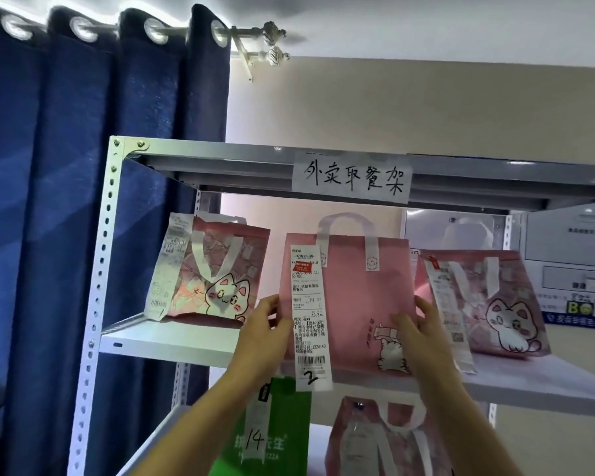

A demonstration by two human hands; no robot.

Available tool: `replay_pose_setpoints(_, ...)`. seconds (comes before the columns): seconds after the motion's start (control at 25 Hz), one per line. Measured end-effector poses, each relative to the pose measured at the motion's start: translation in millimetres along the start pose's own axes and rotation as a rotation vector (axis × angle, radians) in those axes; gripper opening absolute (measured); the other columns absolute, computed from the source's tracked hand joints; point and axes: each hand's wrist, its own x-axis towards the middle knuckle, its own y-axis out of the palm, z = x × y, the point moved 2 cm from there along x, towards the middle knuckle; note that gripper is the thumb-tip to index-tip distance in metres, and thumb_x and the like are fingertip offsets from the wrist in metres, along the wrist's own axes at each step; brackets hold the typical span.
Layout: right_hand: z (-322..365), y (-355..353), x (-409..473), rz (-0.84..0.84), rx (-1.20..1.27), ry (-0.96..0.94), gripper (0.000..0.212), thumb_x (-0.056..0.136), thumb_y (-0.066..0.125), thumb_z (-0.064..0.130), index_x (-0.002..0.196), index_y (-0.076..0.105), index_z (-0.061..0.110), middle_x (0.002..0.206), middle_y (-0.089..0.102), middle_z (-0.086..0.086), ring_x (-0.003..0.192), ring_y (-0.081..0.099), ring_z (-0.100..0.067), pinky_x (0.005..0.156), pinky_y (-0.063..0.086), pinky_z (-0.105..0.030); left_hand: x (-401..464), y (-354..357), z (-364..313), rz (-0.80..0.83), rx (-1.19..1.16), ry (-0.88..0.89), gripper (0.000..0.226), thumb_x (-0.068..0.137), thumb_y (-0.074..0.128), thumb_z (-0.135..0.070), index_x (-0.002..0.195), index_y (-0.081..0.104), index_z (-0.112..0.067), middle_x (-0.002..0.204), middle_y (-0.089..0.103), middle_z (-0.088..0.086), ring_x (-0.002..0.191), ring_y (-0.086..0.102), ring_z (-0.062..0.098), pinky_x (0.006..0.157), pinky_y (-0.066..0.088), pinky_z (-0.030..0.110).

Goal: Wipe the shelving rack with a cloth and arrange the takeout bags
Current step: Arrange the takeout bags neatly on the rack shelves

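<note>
Pink takeout bag (351, 304) stands on the shelf (172, 338), both hands (265, 333) (423, 333) gripping its sides.

Single head-worn view, close to the shelving rack (107, 255), facing forward, tilted slightly upward
</note>
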Motion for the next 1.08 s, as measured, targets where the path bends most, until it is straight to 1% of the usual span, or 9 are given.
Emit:
replay_pose_setpoints(0.12,-13,6,9,-0.020,-0.038,0.016,0.054,0.100,0.055,0.021,0.150,0.036,0.028,0.134,0.062,-0.002,0.103,0.065,-0.014,0.091,0.054,-0.040,17,4,17,0.060,0.070,0.009,0.029,0.097,0.058,-0.033,0.124,0.051,-0.041,0.107,0.067,-0.020,0.084,0.067,-0.011,0.062,0.056,0.014)
replay_pose_setpoints(0.2,-21,7,19,-0.023,-0.075,0.014,0.055,0.101,0.053,0.023,0.153,0.035,0.029,0.139,0.059,0.000,0.109,0.062,-0.014,0.096,0.051,-0.043,26,9,24,0.079,0.133,0.028,0.033,0.096,0.058,-0.037,0.128,0.048,-0.044,0.109,0.063,-0.024,0.080,0.065,-0.014,0.059,0.053,0.009)
replay_pose_setpoints(0.28,-28,6,35,-0.055,-0.138,0.021,0.055,0.102,0.048,0.025,0.155,0.035,0.032,0.143,0.054,-0.003,0.113,0.061,-0.021,0.099,0.052,-0.048,40,15,32,0.072,0.236,0.023,0.044,0.096,0.056,-0.039,0.137,0.042,-0.047,0.121,0.048,-0.014,0.089,0.058,-0.006,0.081,0.054,0.019)
replay_pose_setpoints(0.36,-37,6,53,-0.083,-0.224,0.020,0.052,0.103,0.045,0.030,0.154,0.037,0.035,0.137,0.053,-0.009,0.103,0.061,-0.024,0.091,0.053,-0.044,54,20,40,0.050,0.305,-0.018,0.054,0.096,0.055,-0.039,0.146,0.035,-0.045,0.125,0.036,-0.007,0.103,0.047,0.006,0.098,0.046,0.035)
replay_pose_setpoints(0.48,-51,12,79,-0.071,-0.257,0.014,0.051,0.103,0.043,0.026,0.154,0.038,0.033,0.121,0.047,-0.009,0.091,0.051,-0.024,0.081,0.045,-0.041,75,29,47,0.058,0.324,-0.032,0.042,0.097,0.054,-0.032,0.137,0.044,-0.037,0.116,0.053,-0.008,0.107,0.058,0.016,0.098,0.051,0.043)
replay_pose_setpoints(0.6,-60,17,101,-0.074,-0.249,0.025,0.050,0.102,0.042,0.022,0.152,0.040,0.028,0.121,0.059,-0.010,0.091,0.062,-0.029,0.082,0.054,-0.047,93,37,51,0.062,0.374,-0.080,0.035,0.096,0.056,-0.034,0.129,0.048,-0.033,0.118,0.055,-0.005,0.107,0.063,0.024,0.099,0.050,0.047)
replay_pose_setpoints(0.76,-70,20,120,-0.099,-0.231,0.024,0.042,0.101,0.044,0.018,0.142,0.047,0.026,0.098,0.062,0.009,0.074,0.064,-0.014,0.061,0.054,-0.035,108,43,57,0.091,0.389,-0.093,0.037,0.098,0.053,-0.032,0.133,0.051,-0.020,0.129,0.061,-0.001,0.108,0.066,0.024,0.097,0.052,0.046)
replay_pose_setpoints(0.96,-75,22,131,-0.114,-0.216,0.041,0.040,0.098,0.041,0.016,0.136,0.053,0.016,0.110,0.065,-0.004,0.080,0.061,-0.017,0.063,0.047,-0.031,115,45,62,0.099,0.402,-0.094,0.030,0.100,0.047,-0.030,0.125,0.059,-0.017,0.121,0.068,-0.002,0.101,0.064,0.018,0.089,0.051,0.037)
replay_pose_setpoints(1.08,-73,19,130,-0.142,-0.240,0.029,0.039,0.097,0.041,0.018,0.133,0.056,0.014,0.105,0.063,-0.002,0.077,0.058,-0.011,0.059,0.043,-0.025,117,43,63,0.082,0.363,-0.101,0.029,0.097,0.048,-0.022,0.122,0.062,-0.017,0.112,0.069,-0.003,0.095,0.063,0.010,0.094,0.053,0.041)
